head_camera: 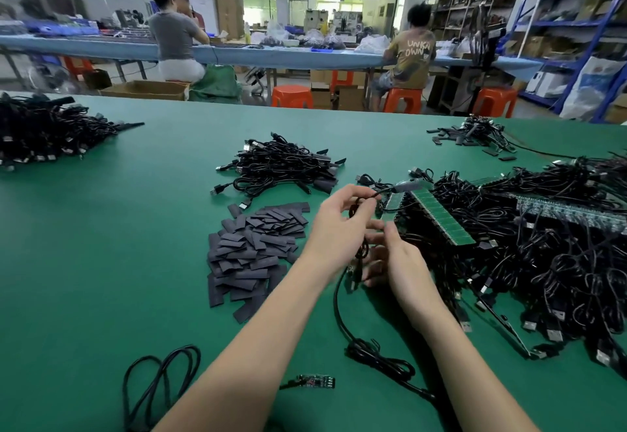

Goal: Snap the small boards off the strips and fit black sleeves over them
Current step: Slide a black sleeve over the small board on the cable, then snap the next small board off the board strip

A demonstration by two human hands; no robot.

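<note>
Left hand (342,224) pinches a black cable (380,193) running to the green board strip (437,214) | right hand (395,258) blurred, grip unclear | sleeves (251,251) piled left | advice: brace the strip close to the score line, snap cleanly.

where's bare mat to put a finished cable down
Bare green mat lies left of the pile of black sleeves, up to the cable heap at far left, and in the strip between the sleeved cable pile and the table's far edge. Right of the hands, the cables and board strips leave no room.
</note>
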